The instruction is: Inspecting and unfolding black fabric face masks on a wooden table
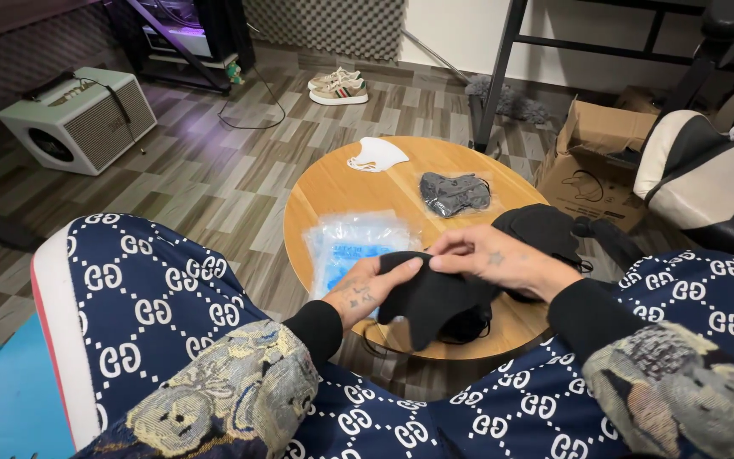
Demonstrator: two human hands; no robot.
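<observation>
Both my hands hold a black cloth face mask above the near edge of a round wooden table. My left hand grips its left side, thumb on top. My right hand pinches the mask's upper edge. On the table lie a clear plastic packet with blue masks, a grey mask in a clear bag, a white mask piece and a pile of black masks just behind my right hand.
My knees in dark blue patterned trousers frame the table. An open cardboard box and a black-and-white chair stand at the right. A white speaker box and a pair of sneakers sit on the wood floor beyond.
</observation>
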